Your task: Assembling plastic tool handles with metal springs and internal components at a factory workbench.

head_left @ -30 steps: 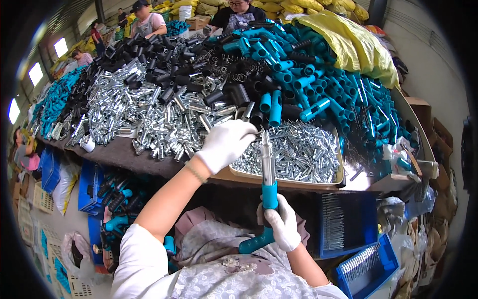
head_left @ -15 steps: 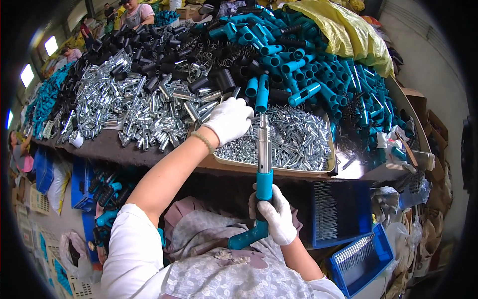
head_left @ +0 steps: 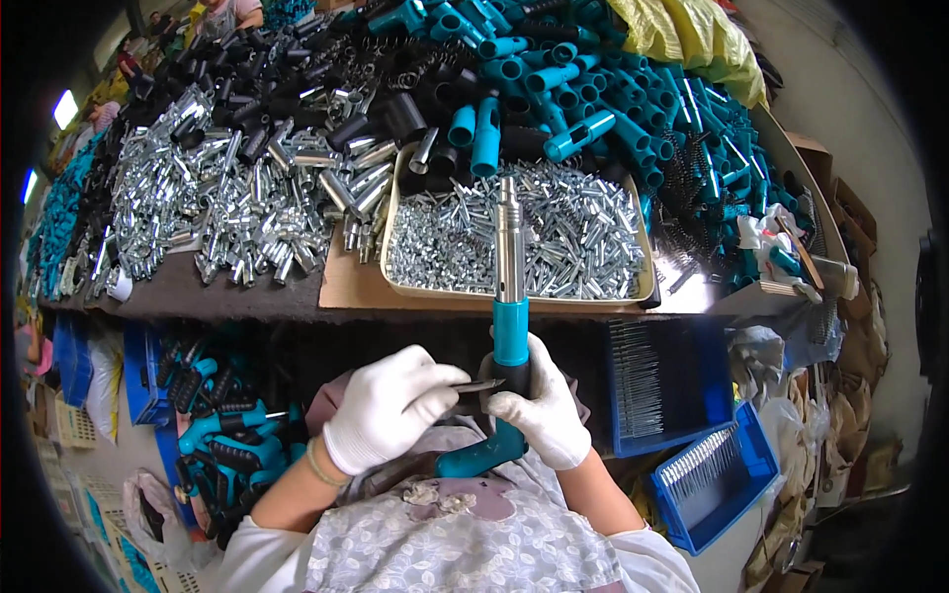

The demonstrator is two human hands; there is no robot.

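Before the apron (head_left: 395, 553), left grip (head_left: 390, 407) pinching thin metal piece (head_left: 478, 386), right grip (head_left: 546, 410) wrapped round teal tool (head_left: 510, 334)

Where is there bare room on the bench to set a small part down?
Along the front: brown cardboard left of the cream tray, and dark covering in front of the silver tubes. Crowded behind: silver tubes, black sleeves and teal tubes; small metal pieces fill the tray.

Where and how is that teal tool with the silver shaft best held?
Probably around the straight dark middle of the teal tool, from the right, as the right grip does: the tool's bent lower end juts left, so the right side looks freer.
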